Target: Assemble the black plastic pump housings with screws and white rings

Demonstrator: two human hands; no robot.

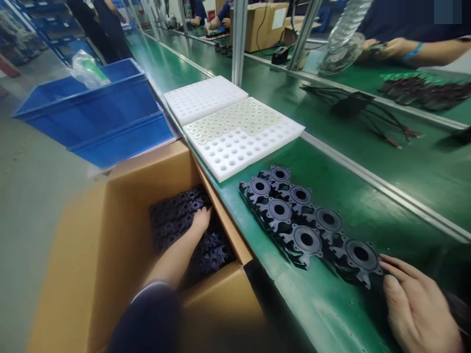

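Nearest, the right hand [417,299] is at the close end of the black parts [307,240] on the green bench [294,304]. Its thumb and fingers stand narrowly apart, the fingertips against the edge of the last part — whether they pinch it or only steady it, I cannot tell. Seven of these parts, each with a round disc on top, lie there in two rows, four and three.

To the left, beside the bench, is an open carton [121,211]. The left hand [202,219] reaches down into it, fingers curled onto more black parts [171,220] packed inside; the fingertips are partly hidden, so I cannot tell if the grip has closed on one.

Beyond the carton, on the bench, a white foam tray [246,152] holds pale rings in many of its holes, with a second foam tray [206,95] behind it. Blue bins [95,108] stand to the left. Across the bench lies a black cable bundle [353,104]; farther back, a co-worker's hands [390,49] hold something small.
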